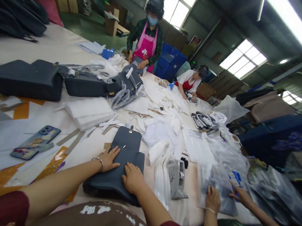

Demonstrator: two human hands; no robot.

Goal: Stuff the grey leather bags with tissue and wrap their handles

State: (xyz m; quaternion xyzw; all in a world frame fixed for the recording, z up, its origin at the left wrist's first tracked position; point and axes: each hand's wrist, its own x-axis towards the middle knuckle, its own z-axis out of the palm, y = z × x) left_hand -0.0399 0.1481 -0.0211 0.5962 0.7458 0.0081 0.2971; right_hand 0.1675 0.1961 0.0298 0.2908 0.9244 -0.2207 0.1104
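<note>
The left hand [108, 160] is laid flat with fingers spread on the left edge of a dark grey handbag [127, 150], and the right hand [132, 177] is pressed palm down on its lower middle. Neither is closed around anything, and the two are held a little apart. The handbag is laid flat on the desk [52, 45] just in front of the person, with its flap folded down and a small gold clasp [131, 129] shown at the far end. No paper or plastic is seen on it, so it is judged to be made up but not yet wrapped or packed.

Just to its right a grey hand tool [176, 177] is stood among white wrappers [160, 153]. To the left a phone [36, 142] is laid on pale sheets. Beyond the handbag a stack of white sheets [89, 112] is kept, and past it a larger dark bag [86, 84] is seen with clear plastic [122, 97] about its handles, which suggests a later stage of packing than the handbag's. At the right a co-worker's hand [213, 198] is set on a clear plastic pouch [222, 178], and further people are seen at the far end of the desk
</note>
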